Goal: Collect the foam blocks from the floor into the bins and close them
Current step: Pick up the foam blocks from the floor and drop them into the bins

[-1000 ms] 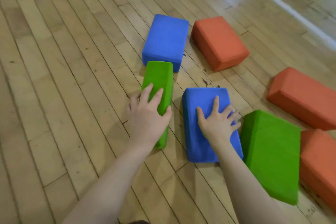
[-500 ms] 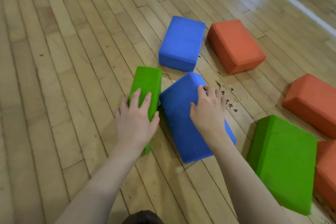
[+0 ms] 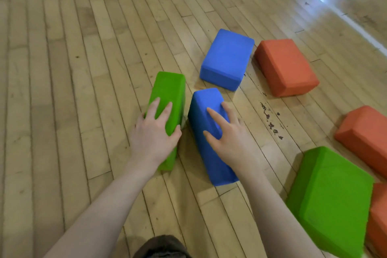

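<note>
Hands work at the gathering step: left hand [image 3: 156, 132] grips a green block [image 3: 167, 98], and right hand [image 3: 228, 134] has its fingers [image 3: 213, 114] curled over a blue block [image 3: 206, 132]. Both blocks stand on edge on the floor [image 3: 83, 69]. Lifting them likely comes next; no bin shows.

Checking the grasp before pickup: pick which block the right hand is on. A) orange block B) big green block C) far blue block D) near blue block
D: the right hand grips the near blue block, which stands on its edge beside the green block held by the left hand.
</note>
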Tool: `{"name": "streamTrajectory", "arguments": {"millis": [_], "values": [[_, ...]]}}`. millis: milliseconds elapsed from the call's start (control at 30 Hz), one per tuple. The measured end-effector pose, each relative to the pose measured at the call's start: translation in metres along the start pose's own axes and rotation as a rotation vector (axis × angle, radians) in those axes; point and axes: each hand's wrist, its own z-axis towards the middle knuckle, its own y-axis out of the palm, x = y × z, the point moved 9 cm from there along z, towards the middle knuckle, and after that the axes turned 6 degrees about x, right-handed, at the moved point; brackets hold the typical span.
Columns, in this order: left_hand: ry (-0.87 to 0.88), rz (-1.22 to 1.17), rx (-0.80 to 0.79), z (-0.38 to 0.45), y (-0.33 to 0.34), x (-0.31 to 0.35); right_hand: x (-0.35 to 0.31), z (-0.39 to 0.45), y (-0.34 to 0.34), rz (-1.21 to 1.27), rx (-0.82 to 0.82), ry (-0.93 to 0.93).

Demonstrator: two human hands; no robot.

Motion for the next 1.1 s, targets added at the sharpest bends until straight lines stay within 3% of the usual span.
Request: {"name": "streamTrajectory", "arguments": {"millis": [100,267,567,867,1100], "values": [[-0.037,0.004,0.065,0.003,-0.024,-0.029,-0.035,0.012,0.006,0.065,0.095,-0.046],[-0.155,0.008,0.271,0.003,-0.097,-0.105,-0.154,0.048,0.031,0.057,0.098,-0.336],[-0.490,0.254,0.545,-0.054,-0.292,-0.261,-0.434,0.032,0.075,0.301,-0.168,-0.763],[-0.875,0.561,0.663,-0.205,-0.510,-0.339,-0.683,-0.107,0.046,0.546,-0.400,-1.179],[-1.108,0.599,0.726,-0.375,-0.588,-0.456,-0.820,-0.255,0.093,0.639,-0.512,-1.210]]}}
